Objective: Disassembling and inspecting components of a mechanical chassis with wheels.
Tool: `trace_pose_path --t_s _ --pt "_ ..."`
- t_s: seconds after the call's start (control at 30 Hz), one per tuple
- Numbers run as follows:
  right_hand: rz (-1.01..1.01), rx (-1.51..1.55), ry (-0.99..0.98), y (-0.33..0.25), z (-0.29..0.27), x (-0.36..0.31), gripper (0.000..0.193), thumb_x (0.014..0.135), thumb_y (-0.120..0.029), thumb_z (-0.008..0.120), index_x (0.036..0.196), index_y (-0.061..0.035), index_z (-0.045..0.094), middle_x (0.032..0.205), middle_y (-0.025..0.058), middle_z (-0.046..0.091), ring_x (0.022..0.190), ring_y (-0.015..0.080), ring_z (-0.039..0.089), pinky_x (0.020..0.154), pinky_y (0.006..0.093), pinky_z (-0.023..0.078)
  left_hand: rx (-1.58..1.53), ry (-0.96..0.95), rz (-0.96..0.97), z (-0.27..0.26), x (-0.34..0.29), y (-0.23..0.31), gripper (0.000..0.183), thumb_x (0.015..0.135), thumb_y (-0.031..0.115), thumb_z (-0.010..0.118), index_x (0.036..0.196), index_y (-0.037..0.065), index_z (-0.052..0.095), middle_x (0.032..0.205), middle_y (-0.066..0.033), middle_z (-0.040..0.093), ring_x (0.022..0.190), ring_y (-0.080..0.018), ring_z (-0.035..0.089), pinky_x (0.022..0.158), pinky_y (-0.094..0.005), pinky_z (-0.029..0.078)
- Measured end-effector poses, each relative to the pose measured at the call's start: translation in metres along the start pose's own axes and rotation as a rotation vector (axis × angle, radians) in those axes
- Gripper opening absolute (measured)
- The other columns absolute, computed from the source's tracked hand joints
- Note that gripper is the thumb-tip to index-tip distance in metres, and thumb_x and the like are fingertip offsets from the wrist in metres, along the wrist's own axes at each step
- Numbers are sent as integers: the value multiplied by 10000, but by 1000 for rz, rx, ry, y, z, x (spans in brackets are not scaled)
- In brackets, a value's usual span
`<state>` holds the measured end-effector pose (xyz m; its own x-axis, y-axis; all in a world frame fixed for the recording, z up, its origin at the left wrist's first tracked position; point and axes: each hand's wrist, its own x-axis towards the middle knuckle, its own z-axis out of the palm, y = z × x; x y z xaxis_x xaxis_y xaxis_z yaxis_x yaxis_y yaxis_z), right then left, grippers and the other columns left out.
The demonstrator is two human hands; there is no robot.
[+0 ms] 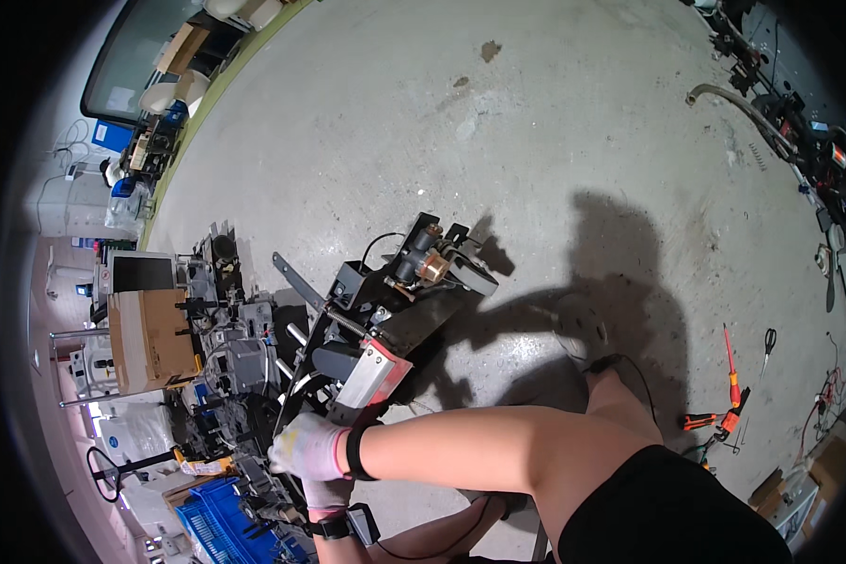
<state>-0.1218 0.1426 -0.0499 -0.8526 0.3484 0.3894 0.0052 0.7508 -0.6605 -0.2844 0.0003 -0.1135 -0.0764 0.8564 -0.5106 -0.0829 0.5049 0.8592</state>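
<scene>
A black and metal mechanical assembly (381,320) stands on the floor to the left of my legs. It has a long flat lever, a coil spring, a brass-coloured fitting and a round grey wheel-like part. On its near side sits a red and silver box-shaped part (371,379). My right hand (308,446), in a white glove with a pink cuff, is closed at the assembly's near end; what it grips is hidden. Below it, partly covered, is my left hand (328,493), also gloved, its fingers out of sight. A watch-like device is on the left wrist.
Right of my legs lie a red screwdriver (731,365), an orange and black tool (727,423) and scissors (770,344). Metal parts, a cardboard box (155,340) and a blue crate (209,523) crowd the left. Hoses and cables (771,132) line the right edge.
</scene>
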Motion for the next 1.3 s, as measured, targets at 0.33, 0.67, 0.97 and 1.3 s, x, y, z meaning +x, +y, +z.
trace_pose_path --t_s 0.33,0.67,0.97,1.3 --pt "2 356 269 -45 -31 -8 230 844 -345 618 752 -151 700 705 63 670 642 268 672 572 431 507 96 83 -68 1 5 14 485 1054 393 384 1451 114 386 1470 -87 450 1305 -220 447 1085 -397 336" --pt "-237 73 221 63 -109 -182 186 908 -245 567 875 -85 657 909 83 672 837 276 678 694 399 561 -327 305 -188 81 5 57 459 1042 394 432 1346 58 508 1298 -116 604 1064 -241 617 848 -362 480" --pt "778 1085 356 137 -105 -296 282 1071 -235 417 1055 -34 614 755 23 596 683 83 565 663 256 486 38 382 -24 84 6 54 459 954 -29 468 1409 -20 413 1324 -147 602 1184 -201 596 959 -313 490" --pt "823 1164 354 137 -74 -305 253 1054 -204 451 1055 -31 636 829 16 641 676 69 566 643 216 470 -338 349 53 109 30 65 331 1054 356 444 1307 177 559 1202 -38 642 911 -178 611 733 -326 462"
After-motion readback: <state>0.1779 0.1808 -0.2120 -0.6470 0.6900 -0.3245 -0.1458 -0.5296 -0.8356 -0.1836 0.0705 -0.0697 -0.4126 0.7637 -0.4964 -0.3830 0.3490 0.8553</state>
